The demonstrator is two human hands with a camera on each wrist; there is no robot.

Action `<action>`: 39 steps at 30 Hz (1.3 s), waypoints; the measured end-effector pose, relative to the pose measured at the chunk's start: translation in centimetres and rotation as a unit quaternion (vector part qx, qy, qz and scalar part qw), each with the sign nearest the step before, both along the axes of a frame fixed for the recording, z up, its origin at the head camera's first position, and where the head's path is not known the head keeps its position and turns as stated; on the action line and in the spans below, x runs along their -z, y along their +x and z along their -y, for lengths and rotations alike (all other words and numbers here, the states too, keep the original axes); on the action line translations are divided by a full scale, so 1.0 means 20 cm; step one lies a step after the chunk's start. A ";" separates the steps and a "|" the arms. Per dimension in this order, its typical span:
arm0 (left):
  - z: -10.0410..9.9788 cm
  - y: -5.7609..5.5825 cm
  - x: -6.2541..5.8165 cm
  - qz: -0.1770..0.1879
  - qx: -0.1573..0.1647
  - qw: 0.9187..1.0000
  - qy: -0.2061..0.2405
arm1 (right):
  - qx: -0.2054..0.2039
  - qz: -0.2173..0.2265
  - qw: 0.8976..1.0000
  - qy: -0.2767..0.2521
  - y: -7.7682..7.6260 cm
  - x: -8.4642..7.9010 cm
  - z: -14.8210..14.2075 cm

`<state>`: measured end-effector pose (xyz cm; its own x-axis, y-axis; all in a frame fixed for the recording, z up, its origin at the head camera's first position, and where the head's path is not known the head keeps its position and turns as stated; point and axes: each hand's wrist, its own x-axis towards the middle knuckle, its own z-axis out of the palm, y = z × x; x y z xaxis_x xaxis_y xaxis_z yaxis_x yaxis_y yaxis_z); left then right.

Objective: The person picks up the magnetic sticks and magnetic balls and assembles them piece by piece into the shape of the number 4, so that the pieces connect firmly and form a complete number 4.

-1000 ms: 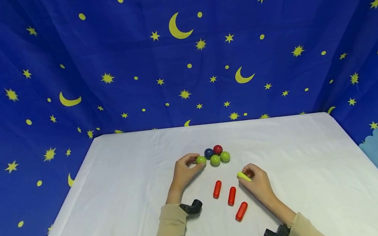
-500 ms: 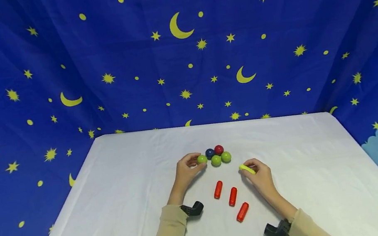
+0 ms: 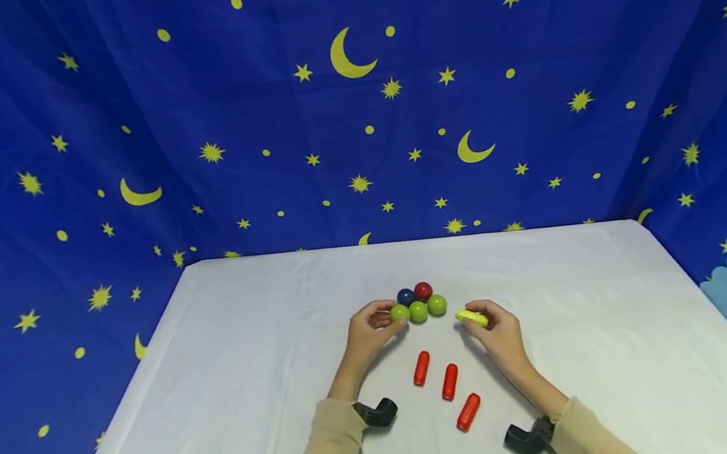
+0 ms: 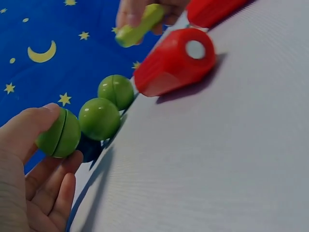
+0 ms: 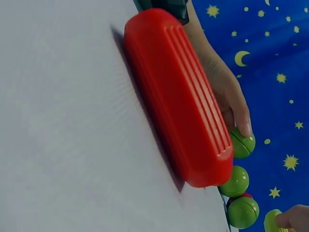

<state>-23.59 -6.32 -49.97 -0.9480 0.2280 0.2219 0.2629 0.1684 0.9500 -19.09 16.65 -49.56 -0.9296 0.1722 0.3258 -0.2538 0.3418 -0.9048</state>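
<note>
My left hand (image 3: 368,333) pinches a green ball (image 4: 63,134) between thumb and fingers, at the left end of a row with two other green balls (image 3: 418,312). A seam line runs round the held ball. Directly behind the row sit a dark blue ball (image 3: 407,296) and a red ball (image 3: 423,291). To the right of the balls, my right hand (image 3: 502,334) holds a yellow stick-shaped piece (image 3: 471,317) by thumb and fingertips above the table. In the right wrist view only a little of that hand shows.
Three red stick-shaped pieces (image 3: 450,382) lie in a slanting line between the forearms on the white-covered table (image 3: 246,345). One red piece (image 5: 176,96) looms large in the right wrist view. A blue curtain (image 3: 270,113) with moons and stars hangs behind the table.
The left hand has brought its green ball right, up to the middle green one. My right hand has moved slightly away from me with the yellow piece, whose angle has changed. The red pieces stay put.
</note>
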 end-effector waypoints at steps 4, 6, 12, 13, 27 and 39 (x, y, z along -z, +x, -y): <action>-0.01 0.00 0.01 -0.003 0.015 1.000 0.009 | -0.006 -0.007 1.000 -0.004 0.00 -0.02 0.02; -0.01 0.00 0.01 0.001 0.020 1.000 0.012 | -0.012 -0.009 1.000 -0.004 -0.01 -0.02 0.02; -0.01 0.01 0.02 0.001 0.028 0.999 0.016 | -0.028 -0.017 0.999 -0.013 -0.02 -0.01 0.03; -0.01 0.01 0.02 0.001 0.028 0.999 0.016 | -0.032 -0.020 0.999 -0.015 -0.02 -0.01 0.04; -0.01 0.02 0.00 0.011 0.057 0.998 0.009 | -0.079 -0.025 0.996 -0.017 -0.05 -0.01 0.08; -0.01 0.01 0.00 0.002 0.084 0.996 0.019 | -0.121 -0.031 0.992 0.013 -0.05 -0.02 0.10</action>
